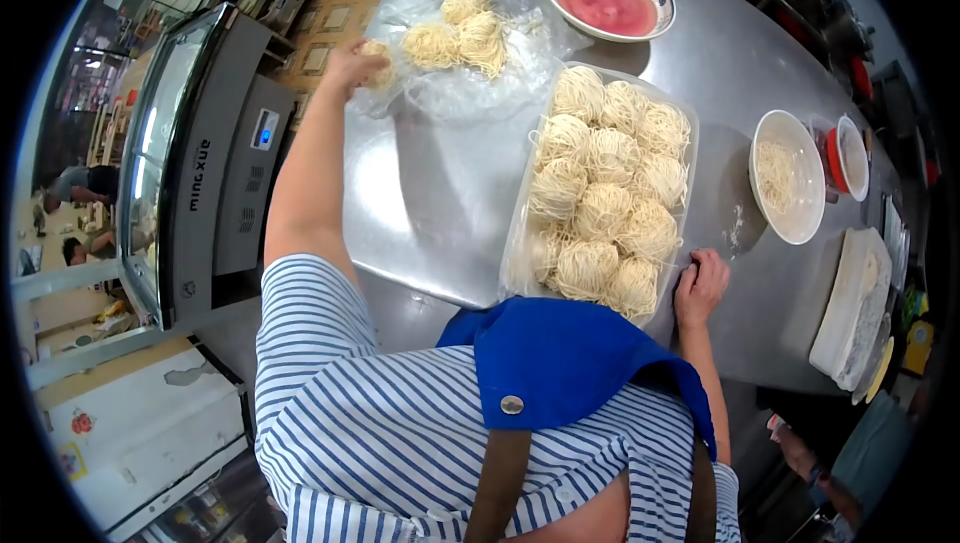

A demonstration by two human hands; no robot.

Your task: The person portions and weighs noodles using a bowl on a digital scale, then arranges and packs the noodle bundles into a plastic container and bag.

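My left hand [352,67] reaches out to the far left table edge, its fingers closed around a noodle bundle [378,65]. Beside it, several more noodle nests [470,35] lie on a crumpled clear plastic sheet [520,83]. My right hand [703,285] rests on the steel table by the near right corner of a clear plastic tub [692,158]; its fingers are loosely bent, with nothing seen in them. Rows of coiled pale noodle nests [605,211] fill the tub.
A patterned bowl of pink liquid [608,1] stands behind the tub. To the right are a white bowl with some noodles [785,178], a red-rimmed container [848,158] and a long white tray [850,308]. A display cabinet [200,163] stands left of the steel table [430,213].
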